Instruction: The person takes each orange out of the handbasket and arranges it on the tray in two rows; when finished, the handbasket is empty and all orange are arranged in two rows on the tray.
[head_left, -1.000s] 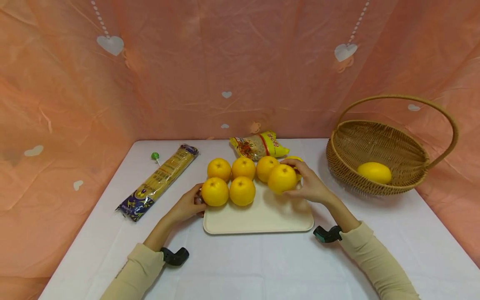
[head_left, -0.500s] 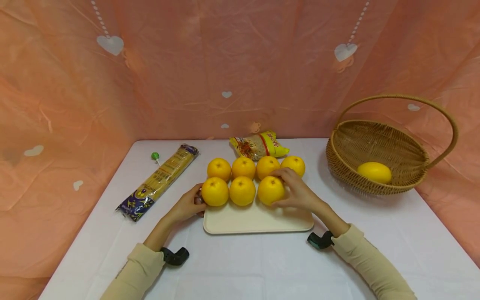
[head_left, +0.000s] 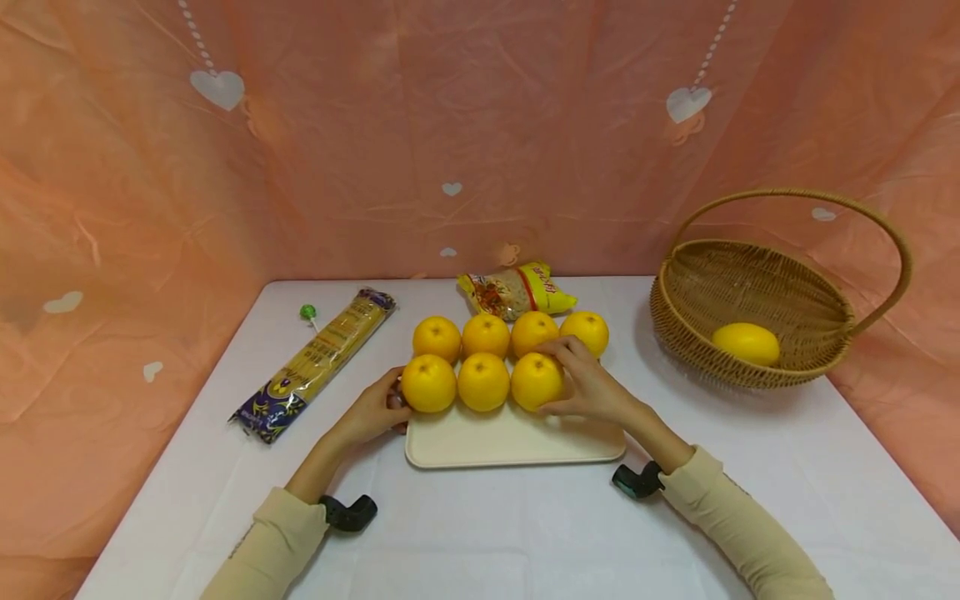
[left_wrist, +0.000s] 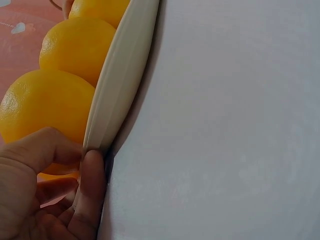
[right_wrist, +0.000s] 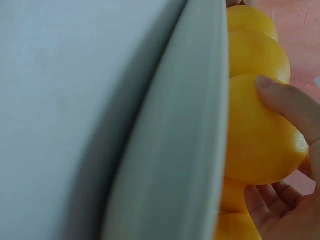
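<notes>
Oranges stand in two rows on a cream tray point(head_left: 517, 446): several at the back and three in front. My right hand point(head_left: 594, 385) grips the rightmost front orange point(head_left: 536, 382) from its right side, thumb in front and fingers behind. That orange sits close beside the middle front orange point(head_left: 483, 382). At the tray's left edge, my left hand point(head_left: 377, 410) pinches the rim between thumb and finger, as the left wrist view shows. Its thumb lies against the leftmost front orange point(left_wrist: 47, 107). Some of the left fingers are hidden behind the tray and fruit.
At the right stands a wicker basket point(head_left: 678, 350) with a tall handle, holding a yellow oval fruit point(head_left: 746, 343). Behind the tray lies a yellow snack-like bag point(head_left: 517, 290). A long packet of noodles point(head_left: 315, 362) and a green lollipop point(head_left: 308, 312) lie at the left.
My right hand has carried its orange left and toward me, from above the tray's right side to the end of the front row. My left hand has stayed at the tray's edge.
</notes>
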